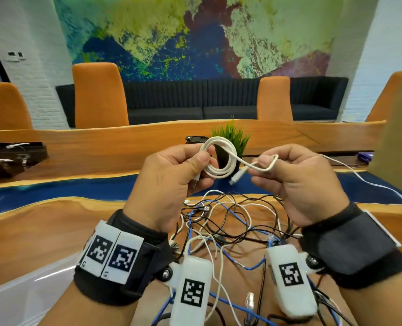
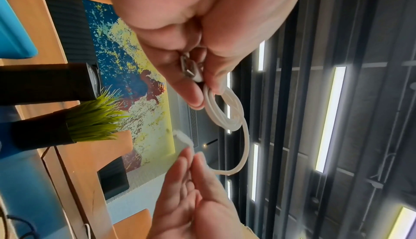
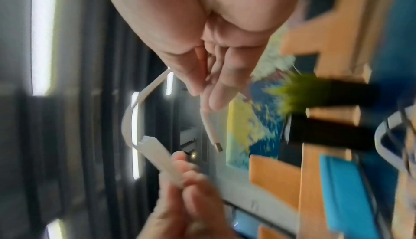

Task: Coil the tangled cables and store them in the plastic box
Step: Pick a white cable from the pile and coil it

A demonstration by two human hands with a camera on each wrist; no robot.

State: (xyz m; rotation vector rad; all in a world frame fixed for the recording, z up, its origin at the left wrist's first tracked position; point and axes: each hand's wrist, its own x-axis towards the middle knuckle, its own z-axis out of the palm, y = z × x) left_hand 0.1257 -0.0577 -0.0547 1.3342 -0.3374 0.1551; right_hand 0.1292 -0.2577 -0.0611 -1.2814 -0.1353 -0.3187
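Observation:
My left hand [image 1: 171, 177] holds a white cable coil [image 1: 220, 158] above the table, thumb and fingers pinching its loops together with one plug. In the left wrist view the white cable coil [image 2: 225, 111] hangs from those fingers. My right hand [image 1: 294, 180] pinches the coil's loose tail [image 1: 263, 164], whose free plug [image 1: 236, 177] dangles between both hands; in the blurred right wrist view the free plug [image 3: 213, 137] points away from my fingers. Beneath the hands lies a tangle of black, white and blue cables [image 1: 230, 222]. The clear plastic box [image 1: 30, 288] sits at the lower left, partly cut off.
A small potted grass plant [image 1: 233, 137] stands behind the coil on the wooden table [image 1: 42, 227]. A dark case [image 1: 11, 156] with white cables lies at the far left, and a white cable [image 1: 372, 184] trails to the right. Orange chairs stand beyond.

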